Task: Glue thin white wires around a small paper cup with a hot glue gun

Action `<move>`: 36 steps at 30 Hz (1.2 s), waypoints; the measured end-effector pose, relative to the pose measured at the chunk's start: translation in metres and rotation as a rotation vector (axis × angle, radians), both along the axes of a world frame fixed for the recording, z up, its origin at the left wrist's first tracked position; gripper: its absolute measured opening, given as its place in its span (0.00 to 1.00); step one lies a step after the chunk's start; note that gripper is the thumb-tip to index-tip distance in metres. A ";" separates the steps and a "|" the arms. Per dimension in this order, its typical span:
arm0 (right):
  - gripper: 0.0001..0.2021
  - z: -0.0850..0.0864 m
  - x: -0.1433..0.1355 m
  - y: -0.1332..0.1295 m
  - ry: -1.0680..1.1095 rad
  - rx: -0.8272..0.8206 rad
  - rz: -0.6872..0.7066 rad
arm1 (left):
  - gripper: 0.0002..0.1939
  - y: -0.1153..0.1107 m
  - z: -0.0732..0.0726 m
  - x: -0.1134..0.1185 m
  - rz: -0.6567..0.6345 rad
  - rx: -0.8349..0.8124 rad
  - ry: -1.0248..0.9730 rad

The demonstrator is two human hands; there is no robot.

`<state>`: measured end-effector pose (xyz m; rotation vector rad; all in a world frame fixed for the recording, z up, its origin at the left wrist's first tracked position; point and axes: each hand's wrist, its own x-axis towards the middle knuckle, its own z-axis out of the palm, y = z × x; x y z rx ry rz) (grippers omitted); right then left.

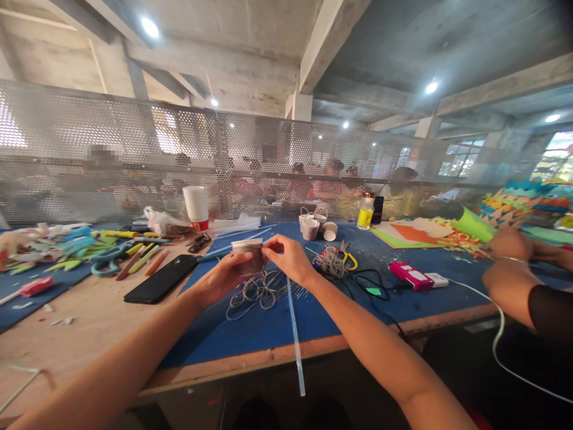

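Wrapped cup [256, 259] upright, contents hidden; stacked paper cups [195, 203] far left. Left hand [222, 276] grips cup; right hand [290, 258] pinching at its right side, can't tell what.

I count one held cup [251, 255] at eight o'clock. I see two phones: a lying phone [161, 279] at eight, a standing phone [379, 209] at three. One bottle [365, 214] at three, one white cup stack [196, 204] at nine, one strip [294, 337] at six.
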<state>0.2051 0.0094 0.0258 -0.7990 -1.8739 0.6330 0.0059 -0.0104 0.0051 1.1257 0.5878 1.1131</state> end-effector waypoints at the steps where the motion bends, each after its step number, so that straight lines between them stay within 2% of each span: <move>1: 0.05 0.000 0.000 0.000 0.009 -0.011 0.003 | 0.16 0.000 -0.001 -0.001 -0.009 0.003 0.000; 10: 0.06 -0.004 0.001 0.005 0.083 -0.078 0.024 | 0.17 0.002 -0.004 -0.002 -0.047 -0.004 -0.033; 36: 0.07 0.004 -0.001 -0.003 0.074 -0.112 -0.034 | 0.18 -0.001 -0.001 0.000 -0.131 0.045 -0.070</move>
